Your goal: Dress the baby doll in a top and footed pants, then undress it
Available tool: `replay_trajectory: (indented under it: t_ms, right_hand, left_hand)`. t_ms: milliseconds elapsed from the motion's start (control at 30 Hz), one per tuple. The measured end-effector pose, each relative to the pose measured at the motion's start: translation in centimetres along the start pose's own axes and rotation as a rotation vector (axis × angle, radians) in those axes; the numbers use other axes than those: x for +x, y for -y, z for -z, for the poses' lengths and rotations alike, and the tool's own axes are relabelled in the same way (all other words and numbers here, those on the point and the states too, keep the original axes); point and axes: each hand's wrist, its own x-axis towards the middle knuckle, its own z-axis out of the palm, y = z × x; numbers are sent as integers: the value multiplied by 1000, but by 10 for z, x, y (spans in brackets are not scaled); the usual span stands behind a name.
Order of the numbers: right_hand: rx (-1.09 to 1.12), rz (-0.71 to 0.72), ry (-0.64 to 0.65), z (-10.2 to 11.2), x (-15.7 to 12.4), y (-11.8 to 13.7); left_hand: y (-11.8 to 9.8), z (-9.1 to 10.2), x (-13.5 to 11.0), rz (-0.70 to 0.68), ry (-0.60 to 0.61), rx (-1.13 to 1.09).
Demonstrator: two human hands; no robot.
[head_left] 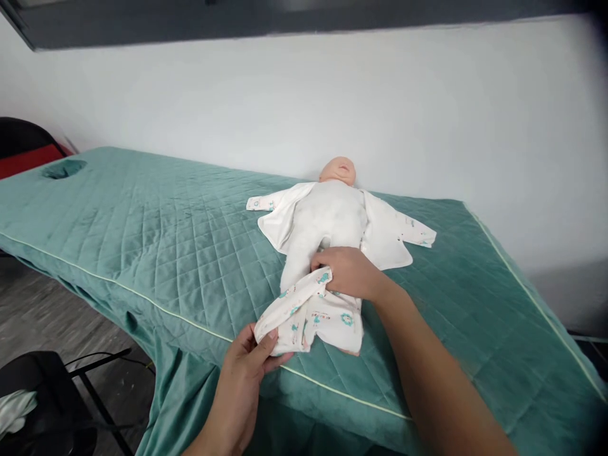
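A baby doll [327,212] with a white cloth body lies on its back, head toward the wall. Its white printed jacket [387,231] is spread open, sleeves out to both sides. Around the doll's lower legs are small white pants [332,320] with a teal print. My left hand [251,354] pinches the end of one pant leg between thumb and fingers. Higher up, my right hand [349,272] grips the waistband beside the doll's leg; some of its fingertips are hidden by cloth. The doll's feet are out of sight inside the pants.
The doll lies on a bed with a green quilted cover [190,240], which has a face hole [64,168] at the far left. A white wall [304,107] runs behind it. At the lower left stands a black chair [42,392] with a pale cloth [16,408] on it.
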Motion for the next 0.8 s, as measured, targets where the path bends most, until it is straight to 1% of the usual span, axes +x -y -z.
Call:
replay_trajectory:
  t_ms: [100,167,300,400,533,600,700,800]
  right_hand:
    - [33,1,-3,0,-1,1]
    - [60,8,-9,0,-1,1]
    - [150,32,-38,2,-2,0]
    - [251,73,-50,5,-3,-2]
    - [399,99,-36,9,-5,-2]
    - [452,89,-28,11,-5,0]
    - [493,43,-8,13,-6,2]
    - [511,-11,9,15,-7,3]
  left_hand:
    - [-6,1,3,-53,23,97]
    - [-7,2,4,-60,59,127]
    - [-10,4,11,-40,209,165]
    - [-17,5,26,-140,294,223]
    - [-33,3,55,-282,389,320]
    - [-39,1,70,-351,379,369]
    - [-43,-5,88,-493,302,434]
    - [-46,-15,103,-589,237,504]
